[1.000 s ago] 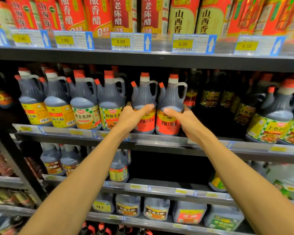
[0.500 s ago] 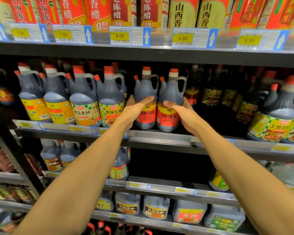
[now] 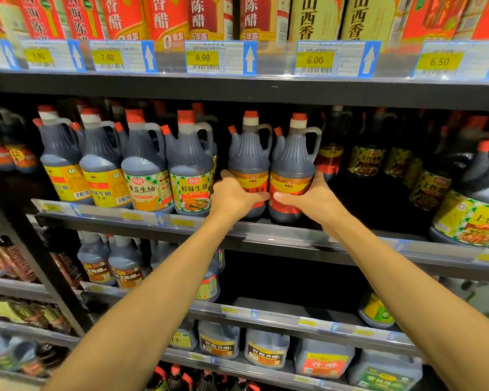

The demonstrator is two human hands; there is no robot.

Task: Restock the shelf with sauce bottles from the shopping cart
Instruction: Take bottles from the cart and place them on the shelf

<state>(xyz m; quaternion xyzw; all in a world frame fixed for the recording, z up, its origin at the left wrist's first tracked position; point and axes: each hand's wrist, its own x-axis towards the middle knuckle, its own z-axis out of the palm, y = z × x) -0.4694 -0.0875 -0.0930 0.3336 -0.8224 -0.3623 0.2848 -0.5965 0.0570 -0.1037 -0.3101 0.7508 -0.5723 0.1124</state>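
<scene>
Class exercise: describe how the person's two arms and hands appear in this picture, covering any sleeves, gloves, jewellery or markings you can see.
Both forearms are bare as far as the frame shows, with no sleeve in view. The left hand and right hand wear no gloves. No watch, bracelet, ring or marking shows on either wrist or hand.

Bright store light is falling from above and in front, lighting the upper labels and price tags (image 3: pixel 215 57) evenly; the shelf (image 3: pixel 266 235) recesses are sinking into deep shadow at right; glare is streaking the clear rail strips; wide-angle distortion is bowing the edges; corners and lower left are blurring
</scene>
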